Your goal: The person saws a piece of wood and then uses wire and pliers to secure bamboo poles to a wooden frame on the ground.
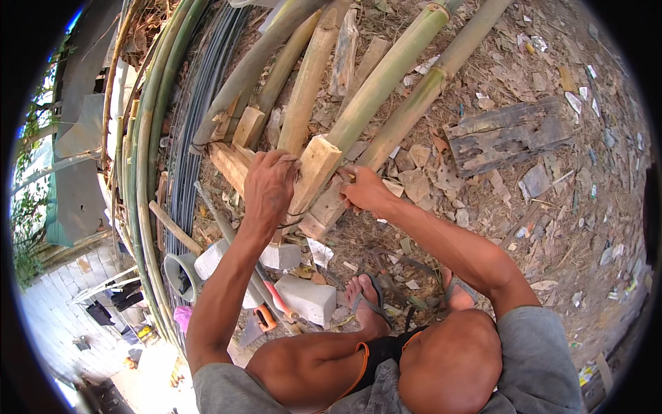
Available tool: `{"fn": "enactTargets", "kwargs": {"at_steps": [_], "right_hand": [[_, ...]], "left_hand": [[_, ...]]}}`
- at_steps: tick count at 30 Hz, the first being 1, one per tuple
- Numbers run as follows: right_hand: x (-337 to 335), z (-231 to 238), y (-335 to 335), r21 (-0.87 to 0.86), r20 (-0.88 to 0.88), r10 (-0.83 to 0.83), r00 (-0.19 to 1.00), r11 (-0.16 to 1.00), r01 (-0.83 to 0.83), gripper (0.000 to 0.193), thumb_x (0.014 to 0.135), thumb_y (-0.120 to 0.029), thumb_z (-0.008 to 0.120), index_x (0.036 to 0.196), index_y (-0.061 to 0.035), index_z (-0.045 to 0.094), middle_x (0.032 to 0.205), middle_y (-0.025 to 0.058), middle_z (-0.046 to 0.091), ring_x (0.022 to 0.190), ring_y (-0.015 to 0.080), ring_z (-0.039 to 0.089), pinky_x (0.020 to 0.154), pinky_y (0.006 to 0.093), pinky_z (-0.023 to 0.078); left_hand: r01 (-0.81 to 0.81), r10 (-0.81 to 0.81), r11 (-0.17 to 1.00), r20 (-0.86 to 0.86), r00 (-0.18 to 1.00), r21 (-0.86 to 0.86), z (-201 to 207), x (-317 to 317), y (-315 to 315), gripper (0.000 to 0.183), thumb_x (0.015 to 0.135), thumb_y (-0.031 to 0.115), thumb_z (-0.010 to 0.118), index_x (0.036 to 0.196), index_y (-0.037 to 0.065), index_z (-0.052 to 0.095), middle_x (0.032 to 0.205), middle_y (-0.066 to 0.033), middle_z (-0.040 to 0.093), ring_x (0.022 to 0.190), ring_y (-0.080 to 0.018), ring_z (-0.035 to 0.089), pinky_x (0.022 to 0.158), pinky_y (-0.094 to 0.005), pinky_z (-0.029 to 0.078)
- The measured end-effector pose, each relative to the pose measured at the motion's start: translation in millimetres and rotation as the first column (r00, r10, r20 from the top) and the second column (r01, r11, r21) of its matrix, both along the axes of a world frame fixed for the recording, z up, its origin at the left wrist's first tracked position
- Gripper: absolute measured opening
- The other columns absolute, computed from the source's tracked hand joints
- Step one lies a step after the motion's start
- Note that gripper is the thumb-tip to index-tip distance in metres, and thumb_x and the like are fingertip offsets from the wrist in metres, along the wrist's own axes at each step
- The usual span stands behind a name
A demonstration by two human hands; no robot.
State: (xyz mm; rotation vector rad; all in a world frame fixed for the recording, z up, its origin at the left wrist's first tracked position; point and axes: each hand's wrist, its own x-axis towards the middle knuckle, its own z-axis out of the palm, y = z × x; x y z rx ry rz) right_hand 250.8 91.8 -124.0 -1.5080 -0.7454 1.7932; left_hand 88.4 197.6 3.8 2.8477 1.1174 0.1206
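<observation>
My left hand [270, 185] is closed, its fingertips against the left side of a squared, pale-cut wooden pole end [316, 169]. Just right of that same end, my right hand [363, 189] is closed in a pinch. What either hand holds is hidden or too small to name. A green bamboo pole [386, 79] runs away from the cut end toward the far right. Beside it lies another bamboo pole [431, 83], and a yellowish pole [314, 83] lies on the left. A thin dark strand [289, 222] curves below the pole ends, nearer to me.
Concrete blocks [307, 300] stand by my feet, next to an orange-handled tool [264, 319]. On the left are thin dark rods [196, 103], long green bamboo poles [148, 159] and a grey pipe [181, 276]. A weathered board [507, 136] lies right on littered ground.
</observation>
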Motion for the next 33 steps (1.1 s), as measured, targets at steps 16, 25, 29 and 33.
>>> {"fn": "enactTargets", "kwargs": {"at_steps": [16, 25, 29, 33], "right_hand": [[-14, 31, -33, -0.226, -0.311, -0.091, 0.946, 0.974, 0.019, 0.056, 0.105, -0.013, 0.054, 0.16, -0.0058, 0.044, 0.088, 0.0061, 0.068, 0.073, 0.0188, 0.066, 0.067, 0.033, 0.054], [-9, 7, -14, -0.194, -0.211, -0.027, 0.977, 0.981, -0.015, 0.051, 0.109, -0.017, 0.053, 0.159, -0.0111, 0.046, 0.07, -0.0026, 0.05, 0.052, 0.0108, 0.051, 0.046, 0.0298, 0.042], [-21, 26, -15, -0.182, -0.122, -0.072, 0.99, 0.982, 0.049, 0.047, 0.108, -0.017, 0.056, 0.153, -0.0063, 0.052, 0.07, -0.0016, 0.049, 0.052, 0.0111, 0.051, 0.045, 0.03, 0.041], [-5, 28, -25, -0.246, -0.104, 0.0, 0.995, 0.969, -0.026, 0.04, 0.105, -0.022, 0.063, 0.139, -0.0024, 0.06, 0.076, 0.0058, 0.059, 0.052, 0.0146, 0.054, 0.047, 0.0322, 0.046]], "left_hand": [[-0.003, -0.018, 0.997, 0.272, 0.962, 0.076, -28, -25, -18, 0.011, 0.088, 0.011, 0.078, 0.098, 0.008, 0.079, 0.098, -0.0076, 0.078, 0.094, -0.0299, 0.068, 0.086, -0.0407, 0.052], [-0.227, 0.314, 0.945, 0.47, 0.825, -0.234, -13, -12, -27, 0.014, 0.096, 0.012, 0.074, 0.098, 0.0, 0.079, 0.094, -0.0149, 0.078, 0.08, -0.0319, 0.073, 0.072, -0.0406, 0.056], [-0.162, 0.244, 0.966, 0.509, 0.826, -0.2, -18, -23, -39, 0.012, 0.095, 0.012, 0.074, 0.1, 0.002, 0.079, 0.096, -0.0144, 0.077, 0.08, -0.0322, 0.074, 0.071, -0.041, 0.057], [-0.095, 0.151, 0.985, 0.44, 0.885, -0.146, -31, -18, -46, 0.009, 0.092, 0.014, 0.077, 0.096, 0.006, 0.078, 0.095, -0.0124, 0.075, 0.078, -0.033, 0.073, 0.07, -0.0422, 0.057]]}}
